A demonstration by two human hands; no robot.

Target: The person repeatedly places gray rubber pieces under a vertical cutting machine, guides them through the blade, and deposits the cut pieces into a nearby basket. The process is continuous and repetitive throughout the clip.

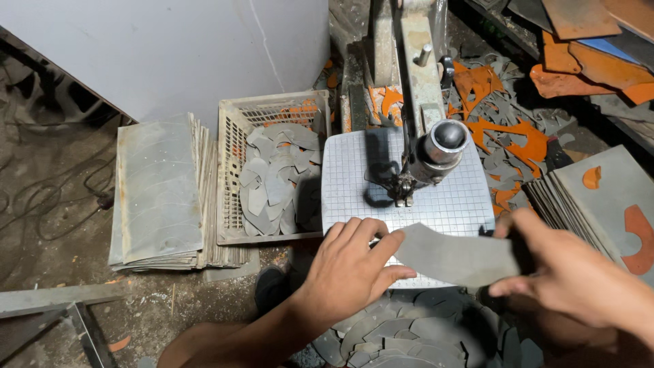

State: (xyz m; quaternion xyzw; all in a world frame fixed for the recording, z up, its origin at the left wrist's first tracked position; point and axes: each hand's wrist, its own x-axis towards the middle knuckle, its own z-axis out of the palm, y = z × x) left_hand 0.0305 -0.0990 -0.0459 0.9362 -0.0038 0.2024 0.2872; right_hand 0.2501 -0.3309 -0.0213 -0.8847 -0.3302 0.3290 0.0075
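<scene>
A curved grey cut piece (pixel 455 257) lies across the front of a white gridded work plate (pixel 354 177). My left hand (pixel 351 269) rests on the plate and pinches the piece's left end. Gripping its right end is my right hand (pixel 569 272), thumb beneath and fingers over the top. Just behind the piece stands the machine head (pixel 428 153), with its round metal cylinder and a small foot touching the plate.
A plastic crate (pixel 235 136) left of the plate holds several grey cut pieces (pixel 276 180). Stacked grey sheets (pixel 160 191) lie further left, another stack (pixel 599 197) at right. Orange and grey offcuts (pixel 507 129) litter the back. More cut pieces (pixel 402 334) pile below the plate.
</scene>
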